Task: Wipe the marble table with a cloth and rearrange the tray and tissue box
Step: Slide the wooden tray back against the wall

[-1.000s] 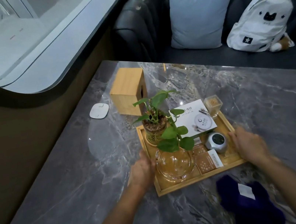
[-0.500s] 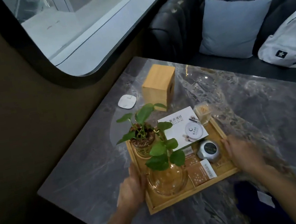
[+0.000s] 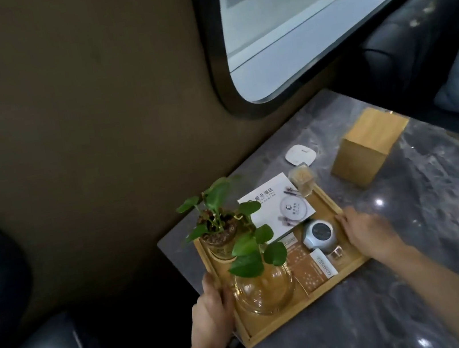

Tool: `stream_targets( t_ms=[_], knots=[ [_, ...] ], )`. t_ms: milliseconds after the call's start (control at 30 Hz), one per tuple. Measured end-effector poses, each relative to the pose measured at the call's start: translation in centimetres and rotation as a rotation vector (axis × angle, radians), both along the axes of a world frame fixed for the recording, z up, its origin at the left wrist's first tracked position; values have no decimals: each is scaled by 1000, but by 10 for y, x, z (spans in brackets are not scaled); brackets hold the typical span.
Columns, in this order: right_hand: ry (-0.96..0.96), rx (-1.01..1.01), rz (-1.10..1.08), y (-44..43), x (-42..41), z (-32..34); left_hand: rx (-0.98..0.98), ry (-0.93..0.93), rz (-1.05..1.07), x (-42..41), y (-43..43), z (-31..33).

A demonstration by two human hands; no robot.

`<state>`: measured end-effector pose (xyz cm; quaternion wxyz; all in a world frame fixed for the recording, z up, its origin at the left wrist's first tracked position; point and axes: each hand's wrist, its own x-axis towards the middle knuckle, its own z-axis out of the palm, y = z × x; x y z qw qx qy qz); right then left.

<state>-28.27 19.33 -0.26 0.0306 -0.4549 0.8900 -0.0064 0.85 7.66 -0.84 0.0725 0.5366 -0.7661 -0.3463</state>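
Tray's slid over to the wall-side edge since a moment ago, and you're still on it with both hands.

Nearest you, your left hand point(image 3: 211, 312) has its grip closed on the wooden tray's point(image 3: 354, 267) near-left rim, which overhangs the marble surface point(image 3: 432, 247); your right hand point(image 3: 365, 232) rests on the right rim, fingers curled over it. Inside sit a glass vase point(image 3: 264, 288), a potted plant point(image 3: 219, 229), packets, a small grey clock point(image 3: 320, 234) and a white card point(image 3: 277, 207). Beyond the tray, the wooden tissue box point(image 3: 368, 145) stands apart on the surface, with a white pad point(image 3: 300, 155) near the wall.
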Motion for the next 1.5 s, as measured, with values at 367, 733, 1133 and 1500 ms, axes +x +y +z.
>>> stream_targets(
  t_ms=[367, 733, 1133, 1500],
  knots=[
    [-55, 83, 163, -91, -8, -14, 47, 31, 196, 16, -31, -9],
    [-242, 21, 103, -100, -20, -17, 27, 131, 272, 19, -42, -6],
    [-627, 120, 140, -50, -25, -6, -99, -33, -77, 19, 20, -19],
    [-559, 75, 177, -70, -23, -1, -152, 6, -11, 25, 8, -27]
  ],
)
